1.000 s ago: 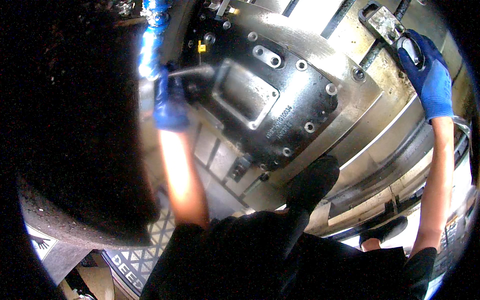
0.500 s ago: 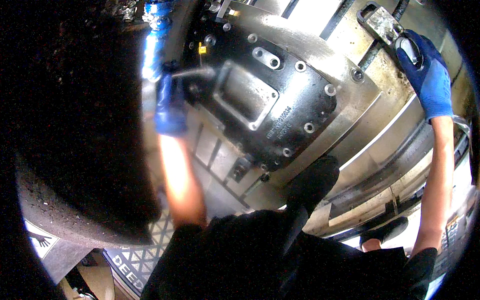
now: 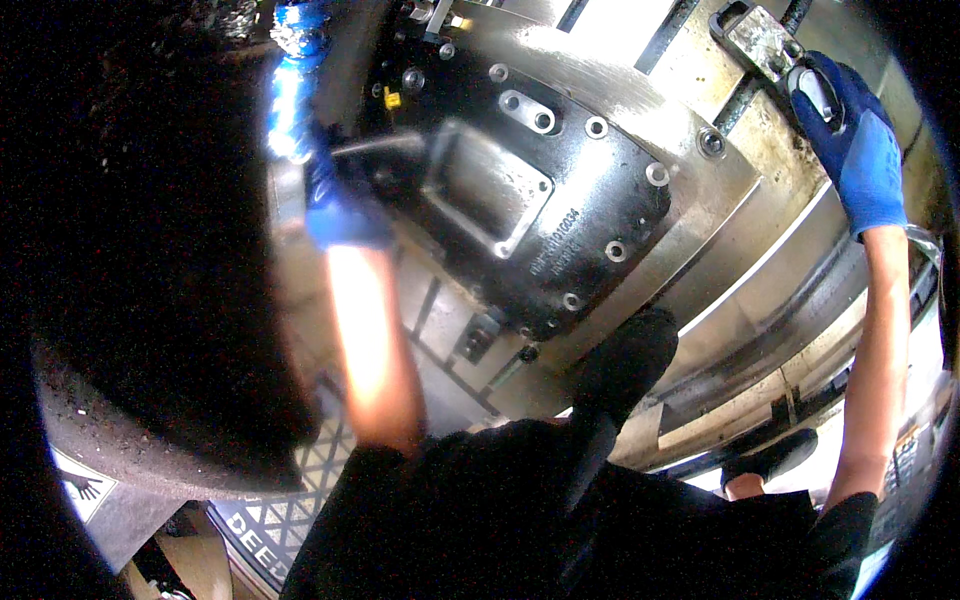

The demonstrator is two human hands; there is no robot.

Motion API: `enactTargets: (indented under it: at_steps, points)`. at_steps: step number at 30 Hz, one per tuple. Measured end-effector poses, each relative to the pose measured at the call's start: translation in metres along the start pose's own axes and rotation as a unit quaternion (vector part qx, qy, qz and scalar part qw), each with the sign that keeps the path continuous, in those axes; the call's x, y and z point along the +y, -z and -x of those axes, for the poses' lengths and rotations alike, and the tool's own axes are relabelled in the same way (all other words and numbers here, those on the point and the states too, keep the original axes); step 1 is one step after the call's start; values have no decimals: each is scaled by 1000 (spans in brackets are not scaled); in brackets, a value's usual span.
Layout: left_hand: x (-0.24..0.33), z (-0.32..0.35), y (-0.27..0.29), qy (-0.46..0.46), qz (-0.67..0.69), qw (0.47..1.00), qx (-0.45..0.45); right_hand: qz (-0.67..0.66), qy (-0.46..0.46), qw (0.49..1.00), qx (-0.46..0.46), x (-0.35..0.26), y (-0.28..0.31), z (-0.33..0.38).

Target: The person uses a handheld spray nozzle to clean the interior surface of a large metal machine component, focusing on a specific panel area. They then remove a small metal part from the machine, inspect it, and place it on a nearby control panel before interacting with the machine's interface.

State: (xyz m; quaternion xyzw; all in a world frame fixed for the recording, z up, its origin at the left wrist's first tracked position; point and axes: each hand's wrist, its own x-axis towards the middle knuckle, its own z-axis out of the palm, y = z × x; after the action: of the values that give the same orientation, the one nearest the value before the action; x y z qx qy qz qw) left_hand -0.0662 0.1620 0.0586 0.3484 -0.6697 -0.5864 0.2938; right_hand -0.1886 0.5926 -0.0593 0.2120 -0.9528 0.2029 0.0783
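Left hand (image 3: 335, 205), blue-gloved, blurred: closed round a metal rod (image 3: 385, 146) beside the dark bolted housing (image 3: 530, 195). Right hand (image 3: 850, 140), blue-gloved: fingers wrapped over a grey bracket (image 3: 765, 40), upper right.

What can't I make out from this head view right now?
- Left hand: motion-blurred; what it grips beside the metal rod is unreadable.
- Left side of the dark bolted cover plate: hidden by a black mass.
- Right hand on the metal latch: fingertips out of sight near the rim.
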Motion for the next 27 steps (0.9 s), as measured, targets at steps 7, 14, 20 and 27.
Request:
enactTargets:
  at_steps: [7,14,20,27]
  points:
    - [-20,-17,56,-173,-208,955,-118,-11,-5,1000,-6,0,0,-4]
    - [-17,-40,55,0,68,990,-127,-38,-6,999,-29,2,4,-1]
    - [-18,-24,27,9,26,999,-29,-25,12,999,-29,14,3,1]
    - [-14,-25,53,-188,-218,945,-156,-25,16,999,-24,11,3,-1]
